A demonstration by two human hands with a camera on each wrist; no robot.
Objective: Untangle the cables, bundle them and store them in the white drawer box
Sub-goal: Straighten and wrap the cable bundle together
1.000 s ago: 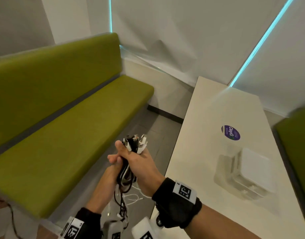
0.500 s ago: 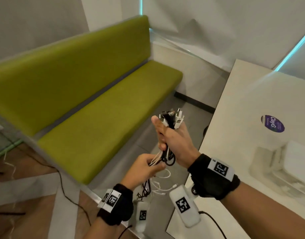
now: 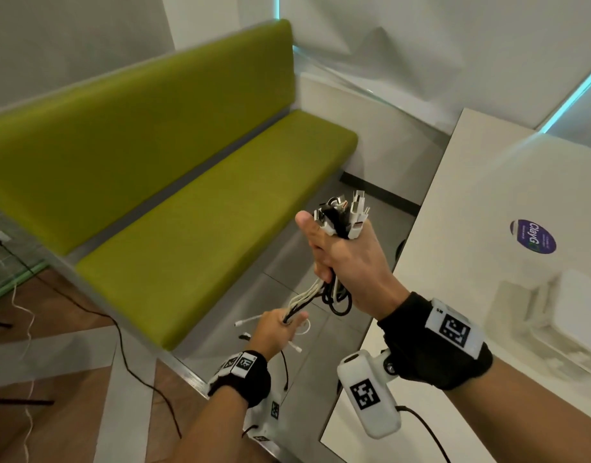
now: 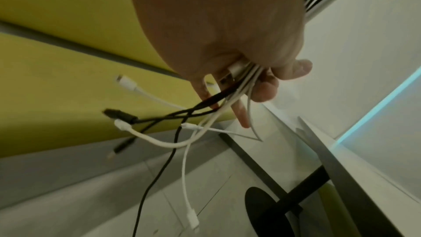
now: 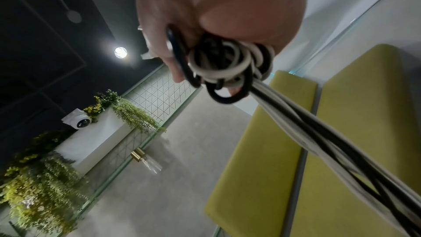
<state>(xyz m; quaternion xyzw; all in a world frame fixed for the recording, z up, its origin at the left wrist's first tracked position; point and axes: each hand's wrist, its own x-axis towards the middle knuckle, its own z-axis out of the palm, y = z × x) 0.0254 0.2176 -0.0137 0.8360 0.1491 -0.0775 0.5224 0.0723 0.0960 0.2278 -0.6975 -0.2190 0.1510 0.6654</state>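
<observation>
Cables (image 3: 337,218): head view, your right hand (image 3: 347,262) fists the looped bunch w/ plugs sticking out the top, raised beside the table (image 3: 471,208). Your left hand (image 3: 274,332) has dropped lower vs half a sec ago and is apart from the right, gripping the trailing strands, now pulled taut between both hands. Means you're mid-bundling, tails being straightened for the next wrap, I'd say. Box (image 3: 561,315) sits blurred on the table, nothing stored yet.

Left wrist view: fingers (image 4: 264,89) curl round the white and black strands; loose ends w/ connectors (image 4: 125,82) dangle free below, over the bench (image 4: 68,60).

Right wrist view: hand clamps the coils (image 5: 227,68); strands run off taut, lower right.
</observation>
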